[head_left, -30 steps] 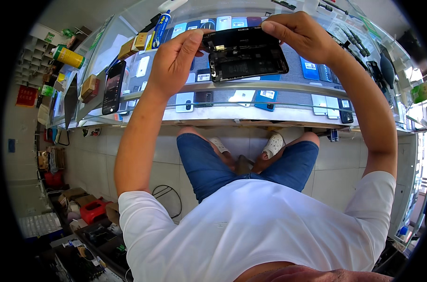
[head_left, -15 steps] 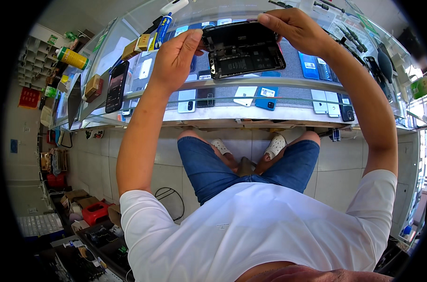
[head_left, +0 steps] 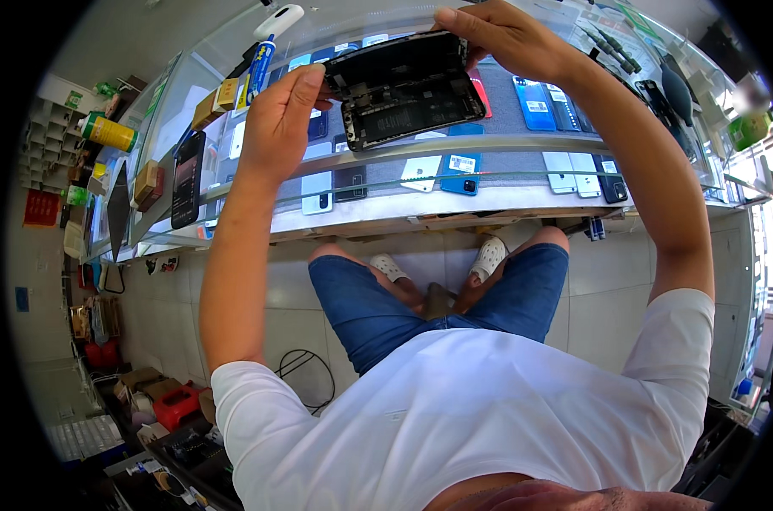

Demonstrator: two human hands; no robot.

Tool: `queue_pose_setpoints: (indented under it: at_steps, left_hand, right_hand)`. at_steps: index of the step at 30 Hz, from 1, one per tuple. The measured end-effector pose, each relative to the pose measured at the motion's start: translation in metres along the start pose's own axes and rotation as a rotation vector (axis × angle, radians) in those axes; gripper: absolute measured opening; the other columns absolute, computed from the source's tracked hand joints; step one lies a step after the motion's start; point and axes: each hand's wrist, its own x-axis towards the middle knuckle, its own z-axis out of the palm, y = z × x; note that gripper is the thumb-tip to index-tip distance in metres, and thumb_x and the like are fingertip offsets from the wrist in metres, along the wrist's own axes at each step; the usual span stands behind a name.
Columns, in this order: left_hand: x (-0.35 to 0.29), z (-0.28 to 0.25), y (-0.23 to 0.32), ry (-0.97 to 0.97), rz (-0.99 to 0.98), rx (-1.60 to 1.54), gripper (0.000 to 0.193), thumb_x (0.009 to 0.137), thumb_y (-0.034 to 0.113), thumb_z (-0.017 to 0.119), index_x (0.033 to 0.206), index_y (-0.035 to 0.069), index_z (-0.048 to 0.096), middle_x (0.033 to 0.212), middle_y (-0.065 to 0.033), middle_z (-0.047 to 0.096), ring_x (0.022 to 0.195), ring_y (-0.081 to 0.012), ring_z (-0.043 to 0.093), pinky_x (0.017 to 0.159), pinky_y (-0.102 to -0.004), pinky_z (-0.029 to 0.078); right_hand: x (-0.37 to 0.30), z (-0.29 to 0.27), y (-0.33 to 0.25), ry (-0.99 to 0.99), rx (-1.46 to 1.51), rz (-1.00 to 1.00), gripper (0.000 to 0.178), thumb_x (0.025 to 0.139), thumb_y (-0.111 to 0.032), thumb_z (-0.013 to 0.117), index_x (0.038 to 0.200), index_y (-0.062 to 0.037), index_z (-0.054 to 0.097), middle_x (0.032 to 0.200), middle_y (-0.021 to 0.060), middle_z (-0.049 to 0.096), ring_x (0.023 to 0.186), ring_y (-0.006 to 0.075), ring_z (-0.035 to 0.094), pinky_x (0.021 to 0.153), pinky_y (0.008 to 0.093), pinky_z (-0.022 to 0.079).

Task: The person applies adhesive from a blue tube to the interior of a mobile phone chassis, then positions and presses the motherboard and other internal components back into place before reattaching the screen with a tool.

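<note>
An opened smartphone (head_left: 416,117) rests at the front edge of the glass counter, its battery and inner parts exposed. Its black screen panel (head_left: 391,66) is raised like a lid along the far side. My left hand (head_left: 277,119) pinches the panel's left end between thumb and fingers. At the panel's upper right corner, my right hand (head_left: 510,36) is closed with its thumb on the top edge; its other fingers are partly hidden behind. Left of my left forearm, a second phone (head_left: 189,179) with a lit dark screen leans upright.
Beneath the glass counter top (head_left: 523,152) lie several phones, including a blue one (head_left: 535,104). A blue tube (head_left: 261,70) and small brown boxes (head_left: 208,111) stand at the left. Screwdrivers (head_left: 612,47) and a dark rubber blower (head_left: 677,89) lie at the right.
The whole view has shifted, so the counter and phone appear farther left. Both hands keep their hold on the raised screen panel, which stays at much the same angle.
</note>
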Motion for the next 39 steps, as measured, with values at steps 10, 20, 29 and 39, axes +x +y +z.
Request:
queue_pose_setpoints:
  at_steps: [10, 20, 29, 39]
  left_hand:
    - [-0.004, 0.001, 0.000, -0.010, -0.010, -0.078, 0.044, 0.111, 0.036, 0.058, 0.127, -0.003, 0.073, 0.104, -0.0060, 0.076, 0.093, -0.0146, 0.069, 0.088, -0.0280, 0.056]
    - [-0.004, 0.001, 0.027, -0.280, 0.286, 0.287, 0.060, 0.078, 0.025, 0.089, 0.133, 0.009, 0.073, 0.133, -0.0125, 0.069, 0.121, -0.0331, 0.064, 0.107, -0.0398, 0.050]
    - [-0.005, 0.005, 0.028, -0.261, 0.228, 0.332, 0.082, 0.072, 0.022, 0.089, 0.148, 0.010, 0.061, 0.137, -0.0140, 0.065, 0.126, -0.0315, 0.062, 0.111, -0.0413, 0.047]
    - [-0.008, 0.006, 0.033, -0.215, 0.113, 0.260, 0.088, 0.072, 0.016, 0.087, 0.154, 0.012, 0.055, 0.128, -0.0110, 0.069, 0.121, -0.0277, 0.064, 0.111, -0.0424, 0.048]
  right_hand:
    - [-0.003, -0.005, -0.005, -0.094, -0.068, -0.048, 0.062, 0.112, -0.053, 0.049, 0.106, 0.0032, 0.074, 0.090, 0.0016, 0.068, 0.088, 0.0109, 0.062, 0.079, 0.0298, 0.054]
    - [-0.024, 0.012, -0.015, -0.120, -0.562, -0.332, 0.065, 0.087, -0.039, 0.085, 0.141, -0.0066, 0.067, 0.128, 0.0200, 0.072, 0.116, 0.0359, 0.072, 0.099, 0.0455, 0.057]
    - [-0.032, 0.024, -0.018, -0.045, -0.798, -0.455, 0.069, 0.087, -0.031, 0.081, 0.149, -0.0109, 0.058, 0.124, 0.0194, 0.071, 0.114, 0.0408, 0.067, 0.099, 0.0484, 0.054]
    - [-0.026, 0.033, -0.023, -0.015, -0.734, -0.465, 0.061, 0.077, -0.029, 0.082, 0.132, -0.0070, 0.067, 0.114, 0.0191, 0.071, 0.106, 0.0409, 0.068, 0.096, 0.0478, 0.056]
